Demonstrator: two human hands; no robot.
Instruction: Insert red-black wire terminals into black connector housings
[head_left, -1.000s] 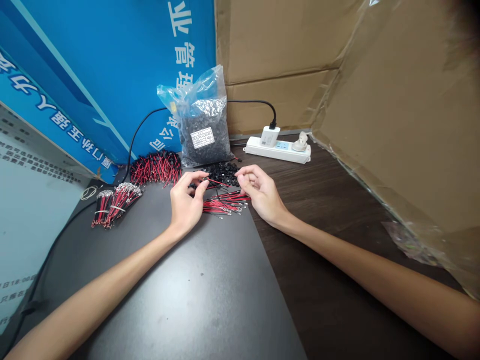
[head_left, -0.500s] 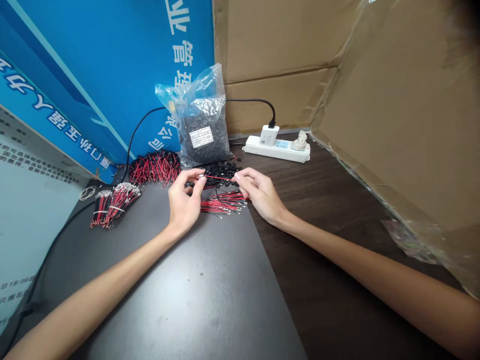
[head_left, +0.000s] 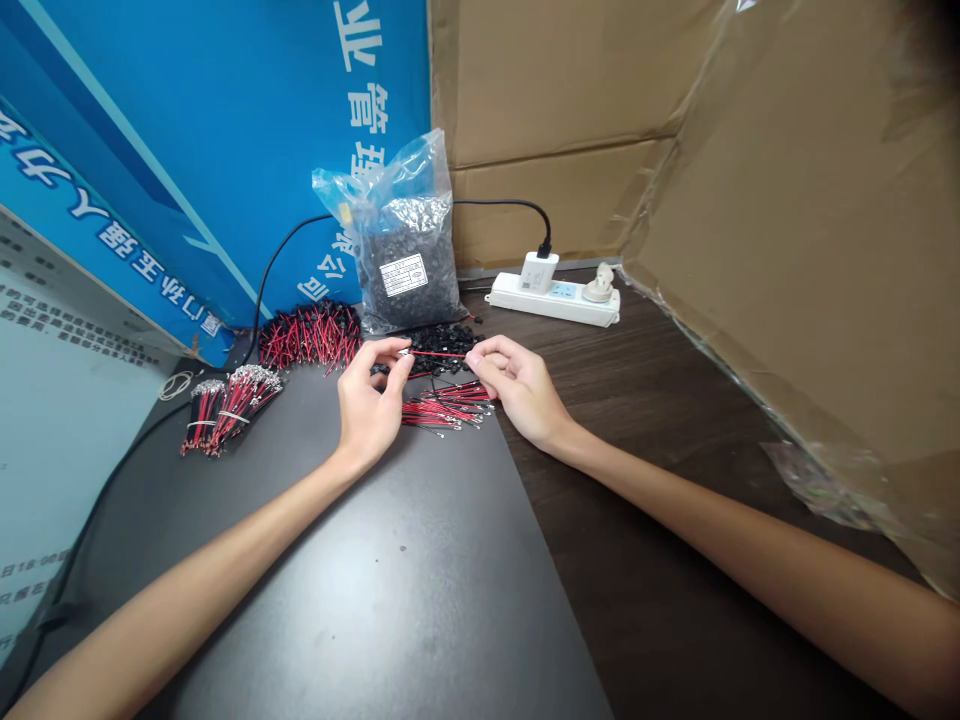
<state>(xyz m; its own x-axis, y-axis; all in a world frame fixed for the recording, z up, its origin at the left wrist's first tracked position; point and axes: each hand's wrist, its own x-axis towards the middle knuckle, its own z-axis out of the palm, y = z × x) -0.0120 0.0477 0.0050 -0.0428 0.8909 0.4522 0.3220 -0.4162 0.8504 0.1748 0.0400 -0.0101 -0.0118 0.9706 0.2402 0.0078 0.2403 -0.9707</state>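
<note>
A thin red wire (head_left: 439,354) stretches level between my two hands. My left hand (head_left: 370,400) pinches its left end between thumb and forefinger, where a small pale tip shows that I cannot make out clearly. The fingertips of my right hand (head_left: 517,388) are closed on the wire's other end and hide it. Just below lie loose red and black wires (head_left: 448,406) with metal ends. Behind the held wire is a heap of small black connector housings (head_left: 457,338), partly covered by my left hand.
Two banded wire bundles (head_left: 232,405) lie at the left, with a pile of red-black wires (head_left: 311,335) behind them. A clear bag of black parts (head_left: 409,250) stands against the blue panel (head_left: 247,120). A white power strip (head_left: 555,298) sits near the cardboard wall (head_left: 555,210).
Both hands stay almost in place, still holding the red wire. The right fingertips have shifted very slightly to the right.
</note>
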